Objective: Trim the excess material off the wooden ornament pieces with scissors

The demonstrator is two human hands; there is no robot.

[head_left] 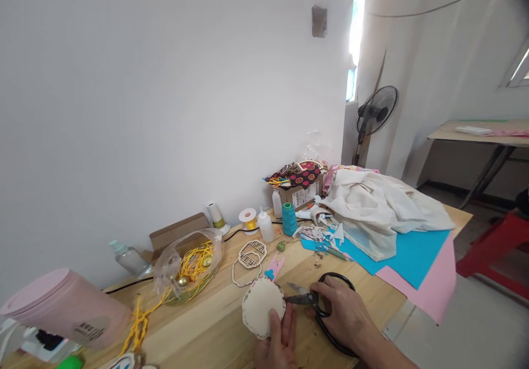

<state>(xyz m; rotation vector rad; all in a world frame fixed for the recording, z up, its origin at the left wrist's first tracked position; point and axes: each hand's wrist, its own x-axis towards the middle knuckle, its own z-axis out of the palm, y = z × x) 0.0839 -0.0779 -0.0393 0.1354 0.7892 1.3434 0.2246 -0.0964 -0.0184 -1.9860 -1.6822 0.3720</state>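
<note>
A round cream fabric piece (260, 305) with a dark patterned edge is pinched in my left hand (278, 336), the thumb lying over its face. My right hand (345, 308) grips black-handled scissors (303, 298). Their blades are parted, and the lower one reaches the right edge of the round piece. Just beyond it lie a pink strip with a blue flower shape (270, 272) and a carved wooden lattice ornament (252, 254) with a pale cord. A small green ball (281, 246) sits past them.
A white squeeze bottle (265, 227), a teal thread cone (289, 220) and a yellow thread spool (248, 220) stand along the back. To the left are a bag of yellow cords (194, 264) and a pink container (66, 308). White cloth (372, 204) covers blue and pink sheets at right, near scraps.
</note>
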